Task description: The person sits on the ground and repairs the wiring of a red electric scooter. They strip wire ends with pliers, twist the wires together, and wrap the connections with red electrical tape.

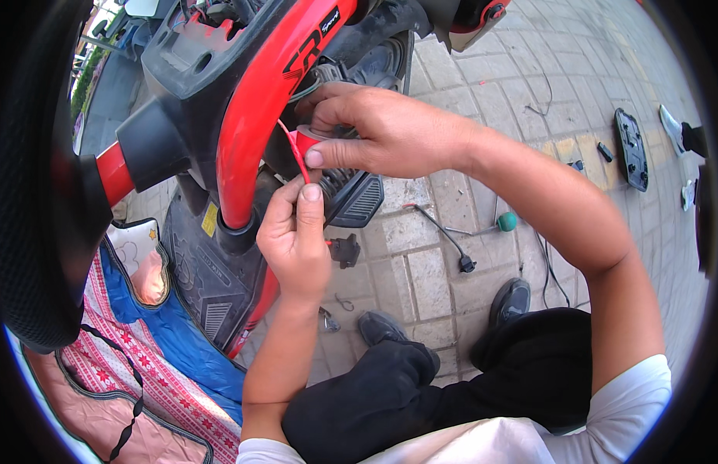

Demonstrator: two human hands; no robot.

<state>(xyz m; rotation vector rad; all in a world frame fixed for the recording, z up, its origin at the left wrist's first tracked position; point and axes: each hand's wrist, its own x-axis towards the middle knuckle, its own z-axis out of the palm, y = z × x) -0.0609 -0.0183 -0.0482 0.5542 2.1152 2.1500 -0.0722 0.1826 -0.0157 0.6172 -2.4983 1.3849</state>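
My left hand (299, 243) pinches the lower end of a thin red wire (291, 138) between thumb and finger. Just above it, my right hand (382, 131) is closed round a roll of red tape (306, 140), its thumb pressing near the wire. A strip of the tape seems to lie against the wire. Both hands are beside the curved red frame tube (239, 139) of an electric scooter. Behind my right fingers, dark cables and scooter parts are partly hidden.
A screwdriver with a green handle (507, 222) and a short cable with a black plug (467, 264) lie on the paving. Farther right is a black plastic cover (631, 149). A padded quilt (170, 359) drapes at the lower left, below a black handlebar grip (42, 232).
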